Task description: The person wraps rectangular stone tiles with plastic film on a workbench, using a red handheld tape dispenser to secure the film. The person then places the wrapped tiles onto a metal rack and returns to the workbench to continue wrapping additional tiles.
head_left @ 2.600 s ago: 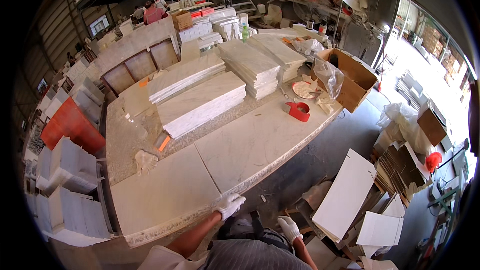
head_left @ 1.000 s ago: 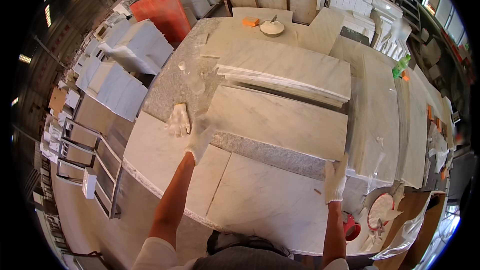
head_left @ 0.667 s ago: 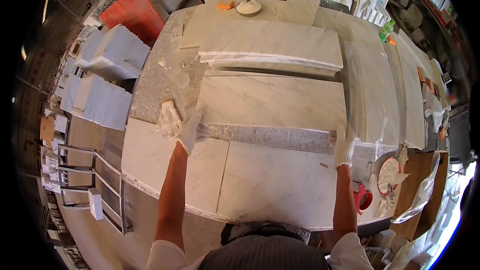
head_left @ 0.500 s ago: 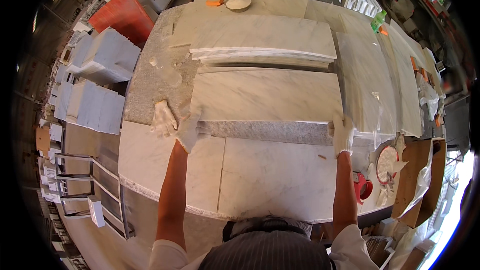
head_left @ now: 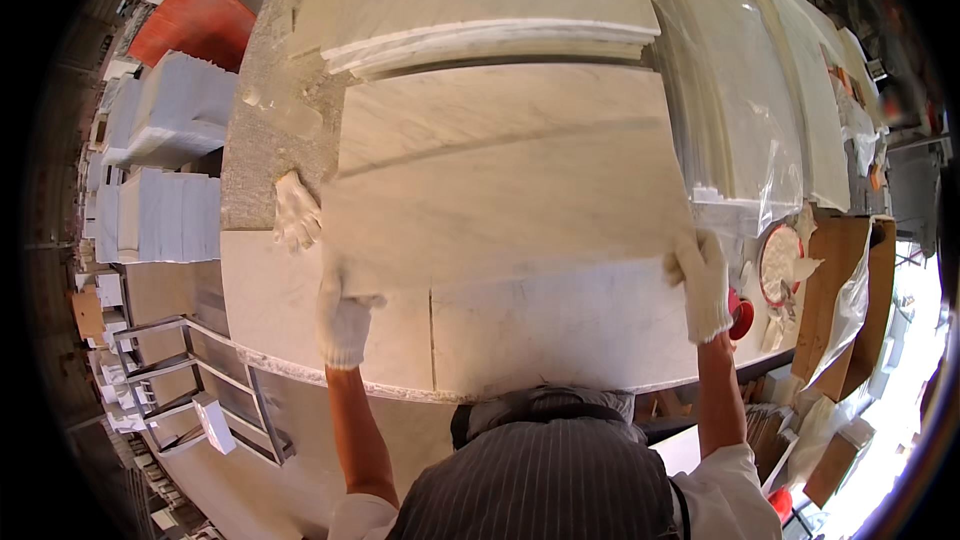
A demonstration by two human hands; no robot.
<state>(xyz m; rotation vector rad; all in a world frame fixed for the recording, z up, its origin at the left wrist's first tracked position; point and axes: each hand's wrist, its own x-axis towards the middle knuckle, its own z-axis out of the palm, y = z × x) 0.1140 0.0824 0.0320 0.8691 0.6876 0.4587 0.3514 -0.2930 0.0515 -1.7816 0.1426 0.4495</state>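
Note:
Both hands wear white knit gloves. My left hand grips the near left corner of a pale grey-veined marble slab, fingers curled at its edge. On the opposite near corner, my right hand is closed round the slab's edge. The slab is smeared by motion and overlaps another marble slab behind it. Beneath its near edge lie flat marble pieces with a dark seam between them. A loose white glove rests just left of the held slab.
A stack of marble slabs stands farther back. Plastic-wrapped slabs line the right side, near a red-rimmed bowl of white material and a cardboard box. A metal frame stands on the floor at left.
Both hands have drawn the marble slab toward me, away from the slab behind it. The whole view has shifted, so the far bowl now sits at the top edge.

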